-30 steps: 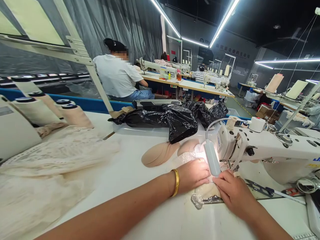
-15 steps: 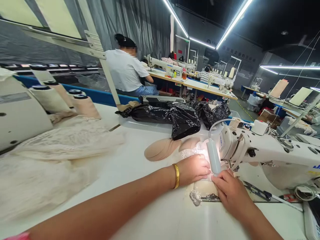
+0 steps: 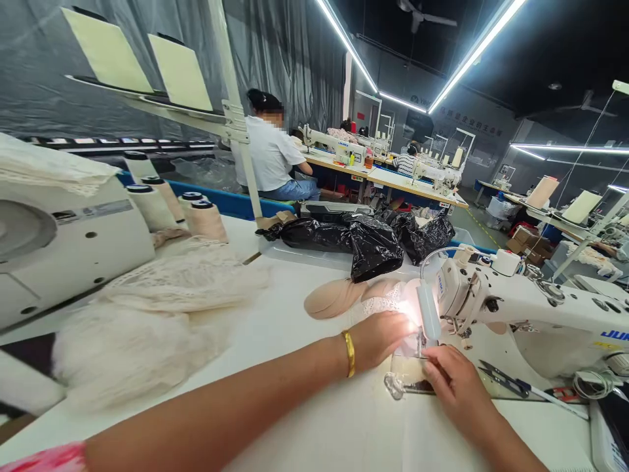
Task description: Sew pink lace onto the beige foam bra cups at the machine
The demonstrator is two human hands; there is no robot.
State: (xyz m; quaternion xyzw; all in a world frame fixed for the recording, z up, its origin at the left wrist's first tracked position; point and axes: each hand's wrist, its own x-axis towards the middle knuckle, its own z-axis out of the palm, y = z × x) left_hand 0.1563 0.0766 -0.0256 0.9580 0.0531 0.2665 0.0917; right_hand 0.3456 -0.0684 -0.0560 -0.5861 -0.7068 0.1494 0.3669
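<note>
A beige bra (image 3: 381, 303) with molded cups and white lace trim lies at the white sewing machine (image 3: 455, 295), lit brightly by the lamp (image 3: 429, 311). My left hand (image 3: 381, 341), a gold bangle at its wrist, is closed over the near part of the fabric, left of the needle area. Its fingertips are partly lost in glare. Just to the right, my right hand (image 3: 455, 377) has its thumb and forefinger pinched together at the fabric's near edge, by the presser foot. The lamp hides part of the stitching spot.
Thread snips (image 3: 506, 377) rest right of my right hand. Black plastic bags (image 3: 376, 246) lie behind the bra. Cream lace fabric (image 3: 167, 314), thread cones (image 3: 206, 219) and another machine (image 3: 73, 236) stand at left. A co-worker (image 3: 272, 154) sits beyond.
The view has shifted left and slightly up, so more of the left machine shows. My left hand's fingers have moved a little on the fabric; both hands stay at the machine.
</note>
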